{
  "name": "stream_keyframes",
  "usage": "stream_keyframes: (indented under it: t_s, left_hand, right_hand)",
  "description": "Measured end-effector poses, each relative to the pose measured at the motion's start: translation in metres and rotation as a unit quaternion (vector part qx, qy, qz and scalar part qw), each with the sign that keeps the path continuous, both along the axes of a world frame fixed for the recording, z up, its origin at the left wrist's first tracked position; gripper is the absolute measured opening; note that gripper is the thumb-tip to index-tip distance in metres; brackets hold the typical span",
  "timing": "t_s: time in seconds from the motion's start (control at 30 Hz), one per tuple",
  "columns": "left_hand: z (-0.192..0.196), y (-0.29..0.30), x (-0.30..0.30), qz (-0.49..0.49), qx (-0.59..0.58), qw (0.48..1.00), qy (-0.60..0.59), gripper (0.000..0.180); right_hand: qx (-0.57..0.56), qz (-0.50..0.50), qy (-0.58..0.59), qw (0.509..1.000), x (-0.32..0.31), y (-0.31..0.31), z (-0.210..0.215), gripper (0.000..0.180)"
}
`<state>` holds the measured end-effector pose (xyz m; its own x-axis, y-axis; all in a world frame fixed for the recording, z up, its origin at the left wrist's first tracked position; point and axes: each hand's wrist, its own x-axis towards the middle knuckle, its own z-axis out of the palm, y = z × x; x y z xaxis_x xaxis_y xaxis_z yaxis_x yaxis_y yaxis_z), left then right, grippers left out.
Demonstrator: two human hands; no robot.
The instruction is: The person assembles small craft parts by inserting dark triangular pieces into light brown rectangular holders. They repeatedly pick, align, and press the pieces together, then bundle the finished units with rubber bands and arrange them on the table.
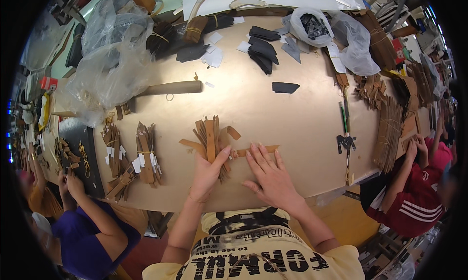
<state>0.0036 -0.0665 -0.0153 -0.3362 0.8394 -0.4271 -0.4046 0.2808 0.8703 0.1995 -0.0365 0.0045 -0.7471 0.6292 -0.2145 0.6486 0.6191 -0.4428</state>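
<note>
My left hand (pixel 208 169) is closed round a loose bunch of brown leather strips (pixel 210 133), whose ends fan out above and below the thumb. One strip in the bunch curls over to the right. Flat on the table lies a single brown leather strip (pixel 271 149), reaching from near the bunch to the right. My right hand (pixel 272 176) rests over that strip with its fingers stretched out and the palm down, the fingertips on or just at it. Whatever lies beneath the palm is hidden.
Left of my hands are tied strip bundles (pixel 146 155) with white tags. A roller-like bar (pixel 173 88), black pieces (pixel 263 53) and plastic bags (pixel 114 60) lie farther off. At right are a green pencil (pixel 342 115) and brown stacks (pixel 388 133). Co-workers (pixel 87 231) sit on both sides.
</note>
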Motion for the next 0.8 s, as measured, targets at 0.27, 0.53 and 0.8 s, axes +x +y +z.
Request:
stream_keyframes:
  t_s: [0.27, 0.53, 0.8]
  left_hand:
    - [0.036, -0.009, -0.017, -0.029, 0.004, 0.995, -0.098, 0.023]
    - [0.062, -0.013, -0.030, -0.186, -0.006, 0.967, -0.174, 0.032]
    - [0.018, 0.012, -0.047, -0.191, -0.158, 0.946, 0.208, 0.055]
  right_hand:
    - [-0.070, -0.151, 0.311, 0.936, -0.013, 0.029, 0.014, 0.050]
    - [-0.236, -0.126, 0.381, 0.885, -0.028, 0.066, 0.028, 0.038]
    - [0.017, -0.066, 0.295, 0.953, -0.002, 0.085, -0.005, 0.036]
